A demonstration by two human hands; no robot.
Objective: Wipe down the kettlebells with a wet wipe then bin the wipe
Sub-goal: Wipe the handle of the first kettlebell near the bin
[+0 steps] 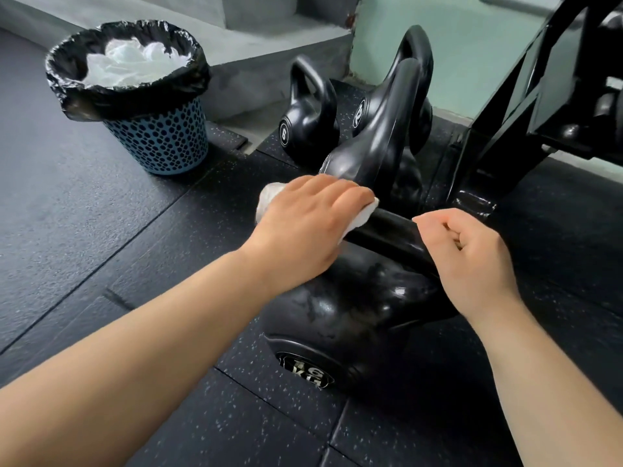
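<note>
Two hands meet on the handle (381,227) of the 16 kg kettlebell (337,308) (nearest unit, standing on the rubber floor (101,230)). The left hand (303,224) curls over the wet wipe (266,197) and clamps it onto the handle's left end. The right hand (472,261) rests on the right end, fingers curled; whether they close round the bar cannot be told. Just beyond the left hand's fingertips stand three more kettlebells (381,143). Further out to that hand's left stands the bin (158,143), black-lined, holding used white wipes (131,62).

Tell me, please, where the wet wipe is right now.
The wet wipe sits just left of centre in the head view, held under the left hand against the left end of the handle of the nearest kettlebell.
</note>
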